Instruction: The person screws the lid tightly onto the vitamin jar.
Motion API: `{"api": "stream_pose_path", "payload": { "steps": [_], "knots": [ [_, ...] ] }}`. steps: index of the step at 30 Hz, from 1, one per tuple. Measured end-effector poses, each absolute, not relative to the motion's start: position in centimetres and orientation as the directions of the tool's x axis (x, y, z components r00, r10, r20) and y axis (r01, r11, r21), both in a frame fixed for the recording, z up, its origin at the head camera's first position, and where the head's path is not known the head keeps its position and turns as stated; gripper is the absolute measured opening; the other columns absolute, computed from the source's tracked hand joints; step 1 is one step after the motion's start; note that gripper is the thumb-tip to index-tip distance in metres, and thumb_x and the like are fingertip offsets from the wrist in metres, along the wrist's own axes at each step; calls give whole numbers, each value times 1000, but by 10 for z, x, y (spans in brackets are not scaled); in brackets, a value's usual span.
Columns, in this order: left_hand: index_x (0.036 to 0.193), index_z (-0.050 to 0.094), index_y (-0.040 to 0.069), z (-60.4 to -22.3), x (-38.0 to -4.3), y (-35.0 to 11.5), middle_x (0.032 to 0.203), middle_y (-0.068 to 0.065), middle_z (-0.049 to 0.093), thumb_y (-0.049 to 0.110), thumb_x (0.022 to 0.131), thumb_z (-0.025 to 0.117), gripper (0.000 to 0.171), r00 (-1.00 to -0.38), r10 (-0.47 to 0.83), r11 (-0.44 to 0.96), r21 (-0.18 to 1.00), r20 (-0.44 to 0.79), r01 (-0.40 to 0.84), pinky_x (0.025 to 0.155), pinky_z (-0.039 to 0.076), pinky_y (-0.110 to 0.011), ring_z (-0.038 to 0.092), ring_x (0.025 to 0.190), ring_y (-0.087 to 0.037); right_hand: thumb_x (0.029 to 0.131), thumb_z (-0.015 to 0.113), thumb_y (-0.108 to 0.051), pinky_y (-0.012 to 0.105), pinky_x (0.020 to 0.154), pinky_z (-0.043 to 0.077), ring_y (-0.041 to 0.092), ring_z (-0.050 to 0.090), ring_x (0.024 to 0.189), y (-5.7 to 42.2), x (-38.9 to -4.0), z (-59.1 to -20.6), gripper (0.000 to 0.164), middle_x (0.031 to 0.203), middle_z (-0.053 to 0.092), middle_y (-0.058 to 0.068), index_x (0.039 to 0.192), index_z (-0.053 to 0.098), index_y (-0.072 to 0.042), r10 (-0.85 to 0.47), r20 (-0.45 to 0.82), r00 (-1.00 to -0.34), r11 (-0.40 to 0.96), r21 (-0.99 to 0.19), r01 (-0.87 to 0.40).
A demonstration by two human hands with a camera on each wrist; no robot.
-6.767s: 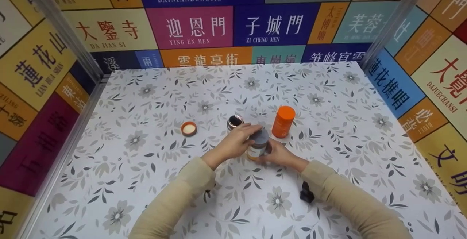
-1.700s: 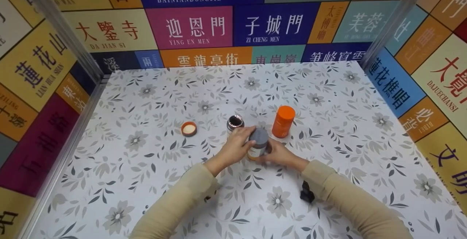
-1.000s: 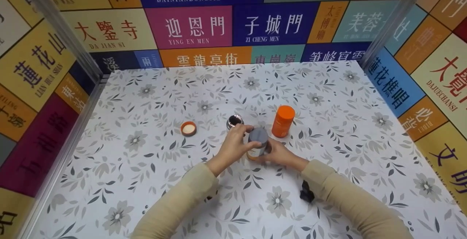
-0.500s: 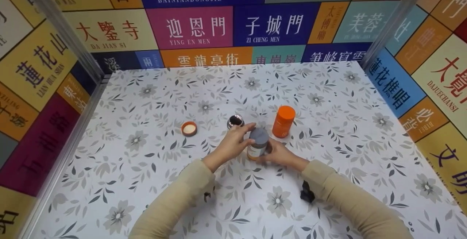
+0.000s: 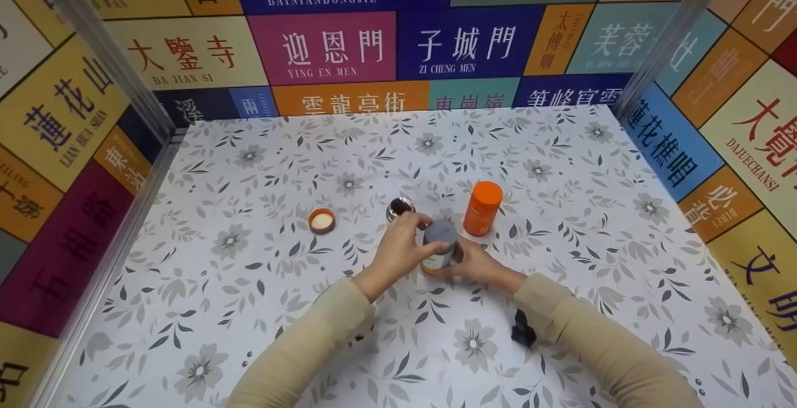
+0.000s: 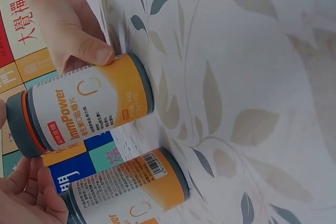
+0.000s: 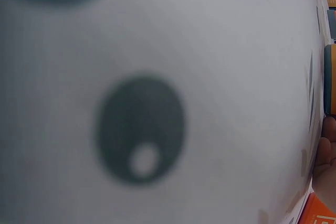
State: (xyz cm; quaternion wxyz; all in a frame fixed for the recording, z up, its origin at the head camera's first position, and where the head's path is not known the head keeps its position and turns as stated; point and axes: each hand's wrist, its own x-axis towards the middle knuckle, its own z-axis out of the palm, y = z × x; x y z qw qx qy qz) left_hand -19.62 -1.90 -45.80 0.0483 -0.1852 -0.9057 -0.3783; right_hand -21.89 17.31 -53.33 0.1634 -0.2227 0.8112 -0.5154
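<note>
A supplement bottle with a white and orange label stands upright on the table under a grey lid. My right hand grips its body low from the right. The thumb and fingers of my left hand hold the lid from the left; an orange ring shows beneath it in the left wrist view. Close behind the left hand stands a second, lidless bottle with a similar label, its shiny mouth partly covered in the head view. In the right wrist view, only part of the right hand shows.
An orange bottle stands upright behind the right hand. To the left, a loose lid lies with its pale inside up. A small black object is by the right sleeve. The floral-covered table is bounded by lettered walls.
The left hand has turned back and forth around the lid; since half a second ago its thumb has swung to the lid's front. The right hand and the bottles have stayed in place.
</note>
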Motion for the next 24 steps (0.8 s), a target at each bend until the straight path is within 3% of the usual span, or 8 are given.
{"api": "stream_pose_path", "payload": {
  "steps": [12,21,24],
  "knots": [
    [114,61,2,-457,-203,-26,111,-12,62,29,78,69,45,-883,397,611,646,251,458,88,42,-35,55,100,-25,69,79,-20,48,107,22,32,39,127,174,-219,-532,85,135,46,16,140,33,-6,-505,-74,-860,402,-902,-158],
    [118,58,-2,-458,-205,-30,118,-15,60,15,86,60,36,-826,473,584,592,306,555,100,35,-39,54,112,-28,69,79,-18,48,106,23,33,40,125,173,-220,-533,83,132,49,15,138,36,-5,-502,-82,-861,404,-902,-150],
    [119,57,-2,-459,-204,-31,120,-14,59,15,88,57,35,-809,484,581,569,334,582,97,37,-38,55,109,-28,69,78,-16,48,105,26,33,43,124,172,-220,-534,79,130,50,16,136,38,-3,-512,-65,-856,387,-907,-163]
  ]
}}
